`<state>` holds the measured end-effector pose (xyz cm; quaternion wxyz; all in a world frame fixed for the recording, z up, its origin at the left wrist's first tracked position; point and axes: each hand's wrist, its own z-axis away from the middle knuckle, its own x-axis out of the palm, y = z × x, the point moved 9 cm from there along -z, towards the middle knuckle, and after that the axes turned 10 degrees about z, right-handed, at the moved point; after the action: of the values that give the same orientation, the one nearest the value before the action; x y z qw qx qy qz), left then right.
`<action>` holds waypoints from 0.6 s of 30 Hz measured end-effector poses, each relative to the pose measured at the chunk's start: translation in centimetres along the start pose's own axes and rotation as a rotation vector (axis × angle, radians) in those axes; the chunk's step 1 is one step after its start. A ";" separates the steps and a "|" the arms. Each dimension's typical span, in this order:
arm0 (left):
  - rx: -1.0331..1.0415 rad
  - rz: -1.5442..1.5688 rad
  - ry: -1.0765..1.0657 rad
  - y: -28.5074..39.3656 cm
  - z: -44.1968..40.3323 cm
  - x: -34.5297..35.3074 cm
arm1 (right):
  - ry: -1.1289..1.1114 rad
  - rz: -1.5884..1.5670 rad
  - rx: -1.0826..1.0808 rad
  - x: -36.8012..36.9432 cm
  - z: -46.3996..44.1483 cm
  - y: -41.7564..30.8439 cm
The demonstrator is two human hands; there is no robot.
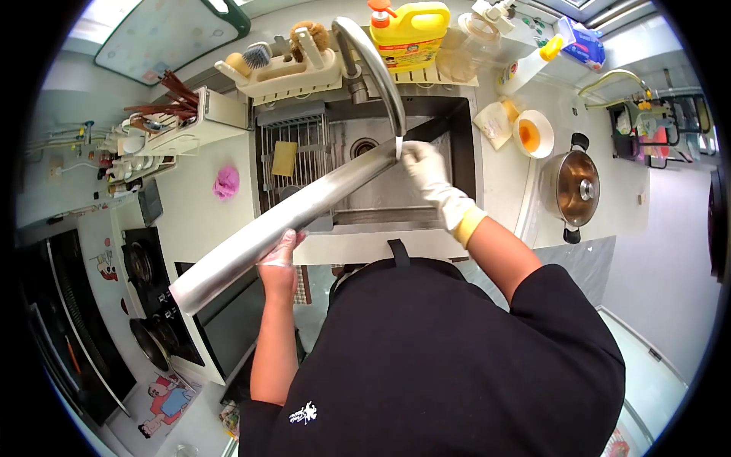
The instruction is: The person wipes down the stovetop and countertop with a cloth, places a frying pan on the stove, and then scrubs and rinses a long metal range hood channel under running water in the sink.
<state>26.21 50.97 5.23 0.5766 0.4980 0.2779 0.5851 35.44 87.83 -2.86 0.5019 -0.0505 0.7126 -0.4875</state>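
Note:
A long silver metal panel, smooth and slightly curved, slants across the sink from lower left to upper right. My left hand, in a thin clear plastic glove, grips its lower edge near the counter front. At the panel's far end is my right hand, in a white rubber glove with a yellow cuff, its fingers curled against that end. The curved faucet hangs just above this end, and a short stream of water falls onto it. Beneath lies the steel sink, partly hidden by the panel.
In the sink's left part, a drying rack holds a yellow sponge. Behind stand a brush caddy and a yellow detergent jug. A bowl and lidded pot sit right; a pink cloth lies left.

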 end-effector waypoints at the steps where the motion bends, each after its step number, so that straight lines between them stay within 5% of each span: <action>1: 0.002 0.008 0.020 -0.1 0.4 -0.5 | -0.039 -0.022 -0.008 0.1 0.6 -1.7; 3: 0.008 0.047 0.015 0.1 1.5 -0.9 | 0.027 -0.023 -0.219 0.8 2.2 -5.7; 10: -0.067 0.080 0.167 -1.4 4.9 -4.4 | -0.144 0.212 -0.349 5.0 3.6 -4.0; 11: -0.082 0.062 0.178 -2.1 5.1 -5.4 | -0.253 0.367 -0.186 5.7 1.5 0.9; 18: -0.133 0.056 0.187 -1.7 7.9 -8.9 | -0.016 0.358 0.212 5.2 -4.1 19.2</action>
<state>32.60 40.88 4.14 0.5634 0.4094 0.2769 0.6621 37.80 97.50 -20.59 0.5886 0.1261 0.6510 -0.4624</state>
